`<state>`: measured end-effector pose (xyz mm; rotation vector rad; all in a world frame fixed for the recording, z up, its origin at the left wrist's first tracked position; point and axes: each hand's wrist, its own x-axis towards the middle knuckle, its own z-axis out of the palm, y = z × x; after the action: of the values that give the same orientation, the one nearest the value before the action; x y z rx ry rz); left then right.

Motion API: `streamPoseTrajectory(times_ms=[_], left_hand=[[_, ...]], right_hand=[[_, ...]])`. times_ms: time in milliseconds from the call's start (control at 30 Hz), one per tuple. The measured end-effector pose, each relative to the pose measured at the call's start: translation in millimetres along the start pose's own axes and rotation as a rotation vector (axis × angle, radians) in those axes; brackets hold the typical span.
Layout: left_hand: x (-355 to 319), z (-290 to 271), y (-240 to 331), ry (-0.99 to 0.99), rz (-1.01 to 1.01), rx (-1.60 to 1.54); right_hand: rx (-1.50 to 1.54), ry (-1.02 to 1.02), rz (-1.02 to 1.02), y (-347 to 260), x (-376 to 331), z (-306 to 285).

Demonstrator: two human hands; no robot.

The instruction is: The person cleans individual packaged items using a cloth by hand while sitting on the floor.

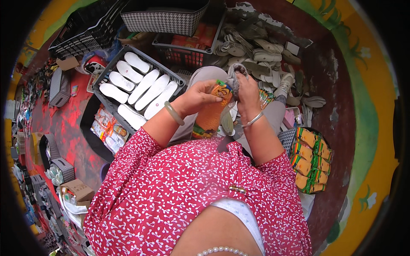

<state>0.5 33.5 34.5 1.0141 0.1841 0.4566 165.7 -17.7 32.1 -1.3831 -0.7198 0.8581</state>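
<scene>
My left hand [202, 96] pinches the upper end of a long orange textured piece [208, 117], with green, yellow and red bands and a printed figure. It hangs down between my knees; I cannot tell whether it is cloth or an insole. Close beside it, my right hand [247, 90] is closed around a bunched grey fuzzy piece [235, 77], which meets the top of the orange piece. Whether the two are joined is hidden by my fingers. Ahead to the left, several white shoe soles [144, 87] lie in rows in a grey plastic crate [114, 112].
Worn, pale shoes and soles [260, 53] are heaped ahead on the right. A houndstooth basket [164, 22] sits over another crate [183, 53]. Orange and green packs [311, 160] are stacked at my right. Plastic-wrapped packs [110, 128] lie beside the sole crate; a cardboard box [78, 190] stands at left.
</scene>
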Motion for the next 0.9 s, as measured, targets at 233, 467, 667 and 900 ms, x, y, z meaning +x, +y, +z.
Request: streamPoseTrajectory(times_ms=[233,467,667,900], left_hand=[[-8,-16,19,0.124,0.046,-0.202],[-3,-15,10,0.081,0.034,-0.229],[1,-14,1,0.062,-0.007,-0.158],[8,-8,-12,0.248,0.065,0.243]], right_hand=[[0.839,-0.383,0.307,-7,15,-46],[0.244,-0.588,0.108,-42,7,-8],[-0.079,-0.57,0.078,-37,-6,3],[-0.294,-0.489,-0.05,-31,-4,-10]])
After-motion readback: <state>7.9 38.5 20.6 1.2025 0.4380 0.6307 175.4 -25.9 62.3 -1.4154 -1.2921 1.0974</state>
